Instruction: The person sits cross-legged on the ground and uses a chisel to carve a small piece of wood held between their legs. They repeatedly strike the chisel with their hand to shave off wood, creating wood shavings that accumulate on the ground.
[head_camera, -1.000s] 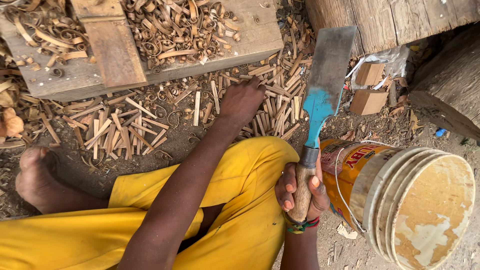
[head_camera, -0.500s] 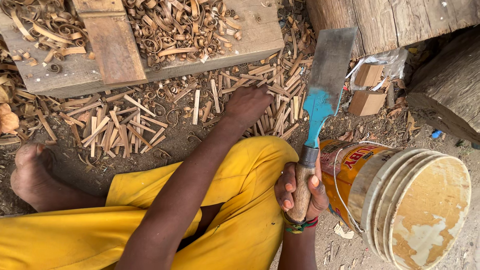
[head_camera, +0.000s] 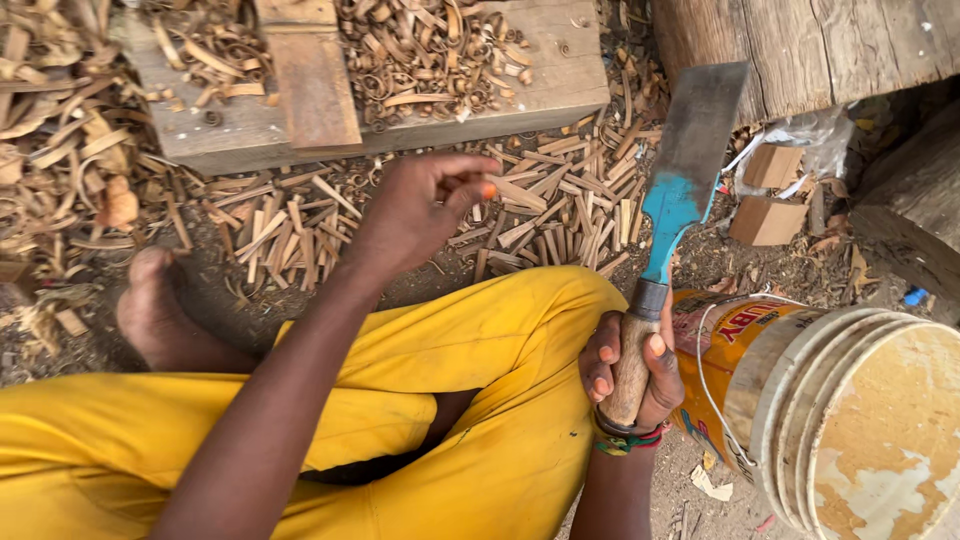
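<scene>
Right hand: our right hand (head_camera: 632, 372) was clenched around the wooden handle of a broad-bladed cleaver (head_camera: 678, 190), fingers wrapped fully, beside the right knee.
Cleaver: we held it roughly upright, blade pointing away from us; the lower part of the blade was painted blue and the upper part was bare grey metal.
Wristband: a band of coloured threads (head_camera: 628, 441) sat on the right wrist, just below the handle's end.
Left hand: our left hand (head_camera: 420, 205) was raised over the pile of split wood sticks (head_camera: 540, 215), fingers curled toward the thumb. We could not tell for certain whether a stick was pinched between them; a small orange spot showed at the fingertips.
Split wood sticks: short, pale, roughly even pieces lay scattered on the ground between our legs and the wooden block (head_camera: 250, 125).
Legs: we sat on the ground in yellow trousers (head_camera: 480, 400), with a bare foot (head_camera: 155, 310) resting at the left, near the sticks.
Wooden block: a thick grey timber lay across the top of the view, with a reddish-brown plank (head_camera: 312, 85) set on it and curled wood shavings (head_camera: 420, 55) heaped on its surface.
Bucket: a plastic bucket (head_camera: 850, 420) with a wire handle lay tipped on its side, just beside the right hand.
Surroundings: two small cardboard boxes (head_camera: 768, 195) stood near the blade, below a weathered log (head_camera: 810, 50).
</scene>
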